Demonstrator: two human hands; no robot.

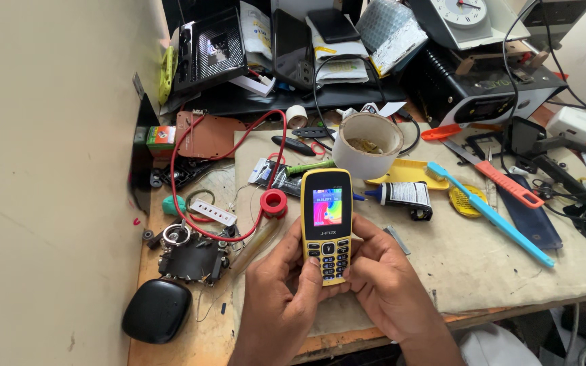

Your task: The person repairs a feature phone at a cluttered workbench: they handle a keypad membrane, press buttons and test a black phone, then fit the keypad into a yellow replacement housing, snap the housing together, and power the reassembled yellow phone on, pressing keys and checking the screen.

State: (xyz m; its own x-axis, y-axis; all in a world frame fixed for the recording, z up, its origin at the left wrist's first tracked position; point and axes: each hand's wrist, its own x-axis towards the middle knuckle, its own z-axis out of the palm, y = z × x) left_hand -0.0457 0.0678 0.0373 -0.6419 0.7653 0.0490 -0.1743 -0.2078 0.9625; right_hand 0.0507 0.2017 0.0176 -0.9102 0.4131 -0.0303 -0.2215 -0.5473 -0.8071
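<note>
- Both hands at lower centre of frame hold a yellow keypad phone (327, 224): left hand (276, 298) cups its lower left edge, right hand (381, 281) wraps the lower right edge, fingers curled round it, thumbs resting on the keys.
- Phone stands upright above the desk (483, 271), screen lit, facing the camera, just in front of the tape roll (369, 144).
- Handling, my read: small and light, rigid plastic shell, probably a bit slick; the screen is the fragile part. Best grip is along the long side edges at the lower half, as now, off the screen.
- Hidden: phone's back and bottom edge, covered by palms; can't tell whether the back cover is fitted.
- Fingertips behind the body don't show, so grip pressure is unclear.
- Red wire (266, 122) loops across centre left; its ends get lost in the clutter.
- Glue tube (401, 194) and blue toothbrush (490, 213) lie right of the phone, apart from it.
- Upper frame gear is cropped, hard to identify.
</note>
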